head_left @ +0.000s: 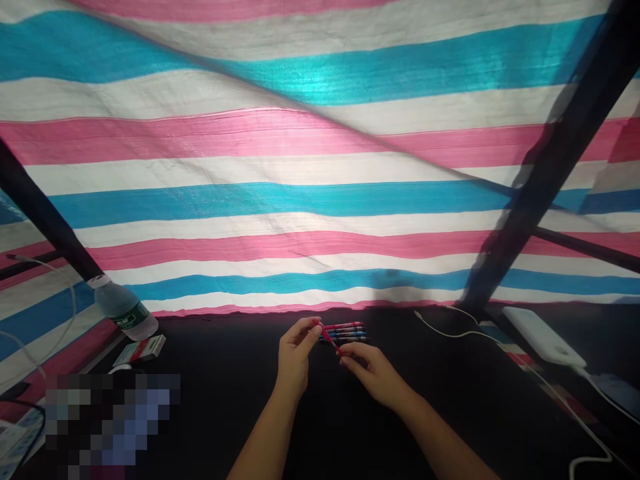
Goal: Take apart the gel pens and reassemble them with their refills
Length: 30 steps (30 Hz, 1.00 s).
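Black tabletop (225, 400) with pens (353, 330), bottle (120, 308) and small box (140, 351)

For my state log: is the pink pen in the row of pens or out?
Out: the left hand and right hand pinch the pink pen, in front of the row of pens.

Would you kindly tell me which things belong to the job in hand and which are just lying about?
Job in hand, it seems:
pinkish-red pen, between left hand and right hand
row of pens nearby

Apparently just lying about:
bottle
small box
white device
white cables
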Tool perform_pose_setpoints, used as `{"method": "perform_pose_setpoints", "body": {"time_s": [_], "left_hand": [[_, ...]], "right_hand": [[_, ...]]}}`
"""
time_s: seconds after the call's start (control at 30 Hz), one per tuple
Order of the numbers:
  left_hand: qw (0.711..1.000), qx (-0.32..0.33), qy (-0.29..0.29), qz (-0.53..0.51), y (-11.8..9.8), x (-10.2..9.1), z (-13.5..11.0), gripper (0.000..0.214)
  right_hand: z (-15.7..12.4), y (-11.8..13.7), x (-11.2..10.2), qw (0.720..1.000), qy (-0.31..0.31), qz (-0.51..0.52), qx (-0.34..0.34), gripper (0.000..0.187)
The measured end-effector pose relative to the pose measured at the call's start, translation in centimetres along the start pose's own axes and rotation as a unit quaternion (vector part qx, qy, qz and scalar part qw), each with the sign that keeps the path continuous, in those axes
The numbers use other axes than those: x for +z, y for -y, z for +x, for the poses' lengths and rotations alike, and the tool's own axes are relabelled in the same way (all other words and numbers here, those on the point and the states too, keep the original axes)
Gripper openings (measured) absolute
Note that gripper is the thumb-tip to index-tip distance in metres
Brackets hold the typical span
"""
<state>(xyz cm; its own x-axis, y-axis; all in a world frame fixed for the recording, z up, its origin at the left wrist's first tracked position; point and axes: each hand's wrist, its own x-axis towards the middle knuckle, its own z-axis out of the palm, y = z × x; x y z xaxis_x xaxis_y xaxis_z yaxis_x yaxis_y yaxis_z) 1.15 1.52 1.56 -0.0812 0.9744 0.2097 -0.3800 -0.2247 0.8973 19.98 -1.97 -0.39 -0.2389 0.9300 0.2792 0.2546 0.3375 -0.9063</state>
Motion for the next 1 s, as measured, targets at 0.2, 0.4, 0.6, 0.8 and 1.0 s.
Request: {"method": "perform_pose_setpoints", "body": {"time_s": [0.2,0.4,0.6,0.8,1.0], "left_hand": [[0.999,0.02,0.047,0.0,-0.5,0.3,-0.2,0.015],[0.997,0.012,0.016,-0.072,-0.8,0.4,0.1,0.022],[0.982,-0.028,-0.05,-0.18,-1.0,0.2,0.8,0.025],[0.953,-0.177,-0.008,-0.247,-0.4,-0.1,0.9,0.033],[0.937,-0.222,0.038,-0.268,-0.3,-0.1,0.6,0.026]], "right_hand": [[0.0,0.2,-0.1,0.999,0.019,-0.032,-0.005,0.015],[0.0,-0.4,-0.1,0.999,0.02,-0.04,0.009,0.018],[0.1,-0.4,-0.3,1.0,-0.015,-0.023,0.009,0.016],[0.0,0.5,-0.5,0.999,-0.03,-0.032,0.004,0.019],[0.0,0.3,-0.4,0.999,-0.016,0.026,0.01,0.02]]}}
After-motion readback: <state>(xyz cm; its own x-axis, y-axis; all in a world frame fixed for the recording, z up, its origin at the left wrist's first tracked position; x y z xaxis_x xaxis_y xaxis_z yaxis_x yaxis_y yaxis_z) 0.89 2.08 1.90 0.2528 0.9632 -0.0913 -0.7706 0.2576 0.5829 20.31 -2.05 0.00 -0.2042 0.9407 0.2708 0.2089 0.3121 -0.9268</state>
